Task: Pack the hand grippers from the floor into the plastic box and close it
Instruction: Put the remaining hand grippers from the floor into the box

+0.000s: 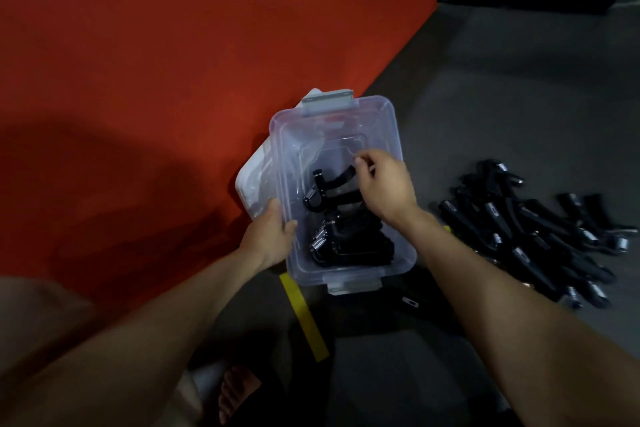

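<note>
Your left hand (pixel 273 236) grips the clear plastic box's (pixel 398 135) left wall. Your right hand (pixel 384 184) pinches a black hand gripper (pixel 332 180) inside it, above other black, steel-sprung grippers (pixel 349 243); more lie in a pile (pixel 540 232) on the floor at right.

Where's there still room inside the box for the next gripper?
The far half of the plastic box, toward its grey latch, is bare. The near half is crowded with packed hand grippers, where the right hand hovers.

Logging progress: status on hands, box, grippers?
Left hand grips clear plastic box rim. Right hand over box, placing black hand gripper. Pile of black grippers on floor. Lid off.
</note>
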